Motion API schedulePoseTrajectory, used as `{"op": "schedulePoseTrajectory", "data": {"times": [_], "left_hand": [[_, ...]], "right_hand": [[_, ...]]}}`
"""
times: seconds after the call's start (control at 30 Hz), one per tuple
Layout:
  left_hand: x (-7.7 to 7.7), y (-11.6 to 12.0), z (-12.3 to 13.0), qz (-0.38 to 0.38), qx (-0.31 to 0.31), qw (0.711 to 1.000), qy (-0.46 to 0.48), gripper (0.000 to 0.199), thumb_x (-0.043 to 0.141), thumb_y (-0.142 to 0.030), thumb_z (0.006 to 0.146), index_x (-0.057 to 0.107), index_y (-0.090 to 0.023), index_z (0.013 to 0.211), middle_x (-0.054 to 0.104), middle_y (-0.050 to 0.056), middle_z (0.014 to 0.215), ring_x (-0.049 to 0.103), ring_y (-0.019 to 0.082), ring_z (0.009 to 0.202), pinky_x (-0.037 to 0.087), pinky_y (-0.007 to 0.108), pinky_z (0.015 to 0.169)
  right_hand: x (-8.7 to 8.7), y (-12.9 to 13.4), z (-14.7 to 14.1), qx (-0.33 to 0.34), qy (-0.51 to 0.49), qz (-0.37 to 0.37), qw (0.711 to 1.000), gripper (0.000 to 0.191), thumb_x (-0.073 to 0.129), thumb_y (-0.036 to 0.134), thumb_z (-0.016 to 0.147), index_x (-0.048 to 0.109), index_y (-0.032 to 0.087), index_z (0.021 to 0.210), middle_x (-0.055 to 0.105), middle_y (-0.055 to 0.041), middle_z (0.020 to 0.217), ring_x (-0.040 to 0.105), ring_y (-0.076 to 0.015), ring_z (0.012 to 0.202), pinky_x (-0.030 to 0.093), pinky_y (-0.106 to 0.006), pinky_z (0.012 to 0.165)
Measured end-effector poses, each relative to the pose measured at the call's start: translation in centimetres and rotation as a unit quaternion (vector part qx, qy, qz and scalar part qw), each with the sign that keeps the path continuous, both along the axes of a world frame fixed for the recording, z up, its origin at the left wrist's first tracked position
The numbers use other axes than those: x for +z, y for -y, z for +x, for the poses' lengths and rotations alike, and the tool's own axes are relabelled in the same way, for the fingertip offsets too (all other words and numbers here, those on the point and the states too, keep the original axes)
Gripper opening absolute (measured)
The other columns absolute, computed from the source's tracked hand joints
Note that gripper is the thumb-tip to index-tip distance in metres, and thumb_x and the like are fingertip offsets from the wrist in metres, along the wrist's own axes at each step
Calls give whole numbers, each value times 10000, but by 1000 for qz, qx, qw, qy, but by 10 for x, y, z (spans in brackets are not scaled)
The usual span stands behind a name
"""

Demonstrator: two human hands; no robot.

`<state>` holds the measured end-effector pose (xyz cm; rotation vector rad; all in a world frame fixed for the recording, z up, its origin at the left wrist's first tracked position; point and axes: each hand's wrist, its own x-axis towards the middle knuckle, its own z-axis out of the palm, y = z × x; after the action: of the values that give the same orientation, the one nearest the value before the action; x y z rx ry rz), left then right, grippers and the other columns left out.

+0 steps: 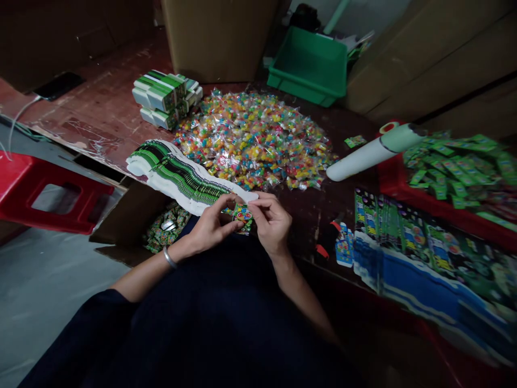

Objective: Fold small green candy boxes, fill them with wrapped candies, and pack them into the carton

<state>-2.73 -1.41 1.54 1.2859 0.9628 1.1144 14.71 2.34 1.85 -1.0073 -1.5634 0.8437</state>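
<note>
Near the table's front edge, my left hand (216,223) grips a small green printed carton (243,215) between thumb and fingers. My right hand (271,221) is closed at the carton's upper end, pinching a white flap there. Left of my hands, a long fanned row of flat green and white cartons (177,175) lies along the edge. Just beyond is a big heap of clear packets of colourful candy (258,140). Below the row, an open cardboard box (121,221) holds many small printed packets (161,229).
Bundled flat cartons (159,91) stand behind the row. A green tray (311,64) sits at the back. On the right are a white tube (363,159), a red tray (391,178) of green packets, and fanned printed sheets (424,269). A red stool (48,188) stands left.
</note>
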Motion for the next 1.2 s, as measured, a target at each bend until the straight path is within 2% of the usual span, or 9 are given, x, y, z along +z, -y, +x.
{"op": "schedulePoseTrajectory", "data": {"times": [0.1,0.23,0.3,0.43,0.6,0.7,0.9,1.1,1.2], "left_hand": [[2,-1,2,13,28,999,39,424,777,-329,895,503,-256,1209,535,65,1245,599,128,905,557,183,665],[5,1,3,-27,25,996,82,534,798,-299,873,440,-289,1269,554,37,1184,597,74,751,569,191,644],[5,2,1,-32,26,997,64,559,794,-301,879,436,-288,1308,561,44,1181,595,68,713,584,211,646],[5,2,-6,-4,27,1000,-3,601,757,-319,915,452,-291,1432,573,87,1250,634,108,761,624,278,694],[6,2,-11,9,-12,999,-33,668,719,-281,940,420,-303,1537,600,107,1283,637,122,740,647,356,757],[7,3,-11,9,-15,999,-28,641,715,-292,945,458,-297,1532,605,113,1276,635,130,748,640,341,727],[9,5,-15,-23,-11,1000,1,550,756,-317,919,571,-267,1435,595,85,1204,632,105,727,604,272,680],[9,4,-19,-22,-20,999,-21,561,737,-279,923,572,-257,1459,607,99,1243,640,99,725,600,263,678],[13,3,-21,0,-19,998,-56,562,718,-251,926,576,-246,1470,650,121,1279,675,135,778,619,290,713]], "right_hand": [[-2,-1,-4,-19,-54,-13,998,185,720,334,946,657,277,1111,756,-49,1042,753,-212,968,607,-364,862],[6,-7,-6,42,-64,-27,997,183,758,401,911,655,249,911,719,-28,905,708,-196,872,583,-338,805],[12,-11,-5,67,-57,-60,994,244,776,427,888,631,241,824,704,-17,862,685,-183,829,576,-323,770],[21,-19,0,79,-36,-143,986,236,837,404,805,682,235,858,721,-5,837,680,-172,785,573,-309,721],[21,-29,6,73,-32,-172,982,212,837,385,781,714,216,746,706,7,724,628,-150,679,526,-291,644],[21,-28,5,67,-25,-167,983,217,825,392,800,723,213,734,698,13,702,617,-148,663,517,-297,650],[23,-11,1,60,-12,-88,994,224,744,362,902,698,226,730,738,-12,811,681,-179,797,546,-332,779],[20,-12,4,90,-4,-122,988,223,784,429,858,697,235,795,742,-22,845,697,-187,804,572,-321,726],[21,-16,7,109,2,-116,987,235,781,433,865,699,230,778,745,-24,857,699,-181,807,568,-316,726]]}}
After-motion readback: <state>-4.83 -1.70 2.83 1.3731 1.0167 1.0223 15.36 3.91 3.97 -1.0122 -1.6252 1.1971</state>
